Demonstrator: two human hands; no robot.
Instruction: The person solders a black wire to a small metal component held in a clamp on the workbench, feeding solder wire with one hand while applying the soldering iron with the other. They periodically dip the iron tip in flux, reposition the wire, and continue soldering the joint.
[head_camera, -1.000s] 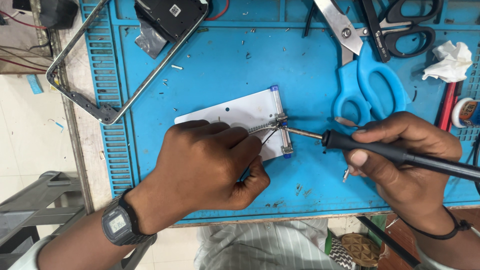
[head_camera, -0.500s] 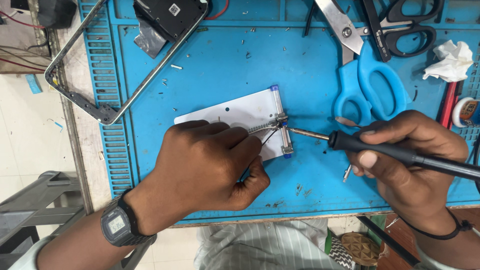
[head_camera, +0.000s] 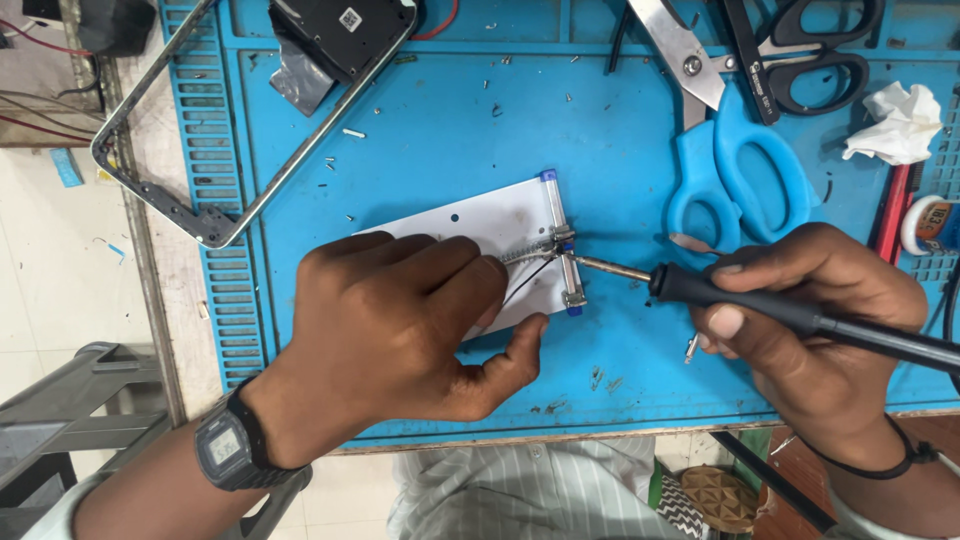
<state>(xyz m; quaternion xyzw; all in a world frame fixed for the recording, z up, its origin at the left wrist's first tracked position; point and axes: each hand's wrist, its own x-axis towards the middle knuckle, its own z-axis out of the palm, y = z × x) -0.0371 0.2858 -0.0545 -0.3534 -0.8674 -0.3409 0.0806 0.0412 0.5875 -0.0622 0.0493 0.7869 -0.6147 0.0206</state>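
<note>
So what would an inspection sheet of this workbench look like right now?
Surface: blue work mat with ribbed edges, dotted with small bits.
Job's things: white plate with a metal strip at its right edge; soldering iron, tip at the strip.
Clutter: blue-handled scissors, black-handled scissors, crumpled tissue, metal phone frame, dark phone part.
Hands: left hand presses on the plate, a thin wire at its fingertips; right hand grips the iron.
Cables: red wires top left.
Surroundings: pale floor, grey stool.
</note>
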